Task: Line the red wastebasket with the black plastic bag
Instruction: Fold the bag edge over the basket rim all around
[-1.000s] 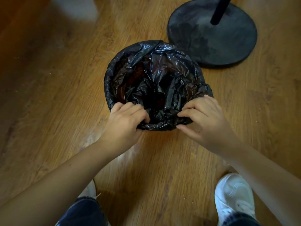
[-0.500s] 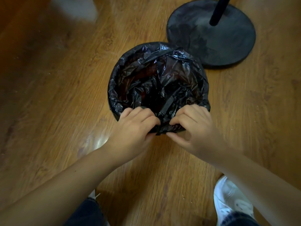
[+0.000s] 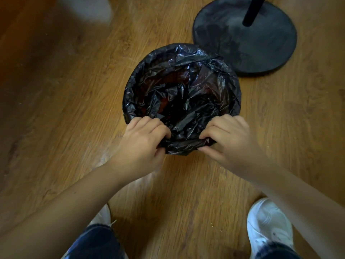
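Observation:
The black plastic bag (image 3: 186, 85) sits inside the round wastebasket on the wooden floor, its edge folded over the rim all round. The basket's red shows only as a dim glimpse (image 3: 164, 102) through the crumpled plastic inside. My left hand (image 3: 143, 141) pinches the bag's edge at the near rim. My right hand (image 3: 227, 139) pinches the same edge just to the right. Between the two hands the plastic is bunched and stretched over the rim.
A black round stand base (image 3: 261, 53) with an upright pole (image 3: 252, 12) stands just behind and right of the basket, almost touching it. My white shoes (image 3: 268, 227) and jeans are at the bottom of the view. Wooden floor (image 3: 65, 109) surrounds the basket.
Both hands slid along the near rim, first coming together, then spreading apart again with the bag's edge pulled further down over the rim. The bag's opening now looks wider and rounder.

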`<state>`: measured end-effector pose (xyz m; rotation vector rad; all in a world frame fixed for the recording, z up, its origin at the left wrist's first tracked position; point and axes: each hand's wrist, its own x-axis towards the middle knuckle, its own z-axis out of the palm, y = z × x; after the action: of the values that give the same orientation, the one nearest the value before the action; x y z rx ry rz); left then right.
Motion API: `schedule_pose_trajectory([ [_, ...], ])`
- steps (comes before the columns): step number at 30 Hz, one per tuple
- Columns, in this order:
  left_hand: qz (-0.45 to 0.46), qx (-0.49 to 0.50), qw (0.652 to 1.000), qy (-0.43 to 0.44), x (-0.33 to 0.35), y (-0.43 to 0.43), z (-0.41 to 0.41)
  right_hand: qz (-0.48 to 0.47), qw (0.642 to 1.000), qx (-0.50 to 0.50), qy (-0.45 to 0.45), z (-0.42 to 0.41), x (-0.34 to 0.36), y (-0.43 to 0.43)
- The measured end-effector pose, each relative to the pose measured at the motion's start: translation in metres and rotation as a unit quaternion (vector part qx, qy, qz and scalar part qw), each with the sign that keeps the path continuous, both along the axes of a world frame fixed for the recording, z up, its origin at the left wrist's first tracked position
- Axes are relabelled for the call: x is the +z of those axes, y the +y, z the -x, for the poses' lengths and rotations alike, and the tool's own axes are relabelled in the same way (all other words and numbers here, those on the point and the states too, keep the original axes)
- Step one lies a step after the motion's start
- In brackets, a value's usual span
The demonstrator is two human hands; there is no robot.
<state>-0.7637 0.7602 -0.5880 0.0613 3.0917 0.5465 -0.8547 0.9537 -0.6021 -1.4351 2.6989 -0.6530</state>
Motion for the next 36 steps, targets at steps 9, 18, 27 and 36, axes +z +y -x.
schedule_pose_trajectory([
  [9, 0.018, -0.038, 0.999, 0.026, 0.002, 0.024, 0.004, 0.02, 0.999, -0.029, -0.036, -0.01, -0.001, -0.013],
  [18, 0.036, -0.002, 0.999, 0.034, -0.012, 0.012, 0.006, 0.035, 0.99, -0.023, -0.135, 0.004, 0.013, 0.001],
  [27, 0.016, -0.014, 0.999, 0.036, -0.008, 0.003, 0.003, -0.026, 0.995, 0.025, -0.088, 0.003, 0.004, 0.005],
  [36, -0.018, -0.05, 0.998, 0.039, -0.007, 0.016, 0.004, 0.027, 0.997, -0.031, -0.072, -0.017, 0.003, -0.013],
])
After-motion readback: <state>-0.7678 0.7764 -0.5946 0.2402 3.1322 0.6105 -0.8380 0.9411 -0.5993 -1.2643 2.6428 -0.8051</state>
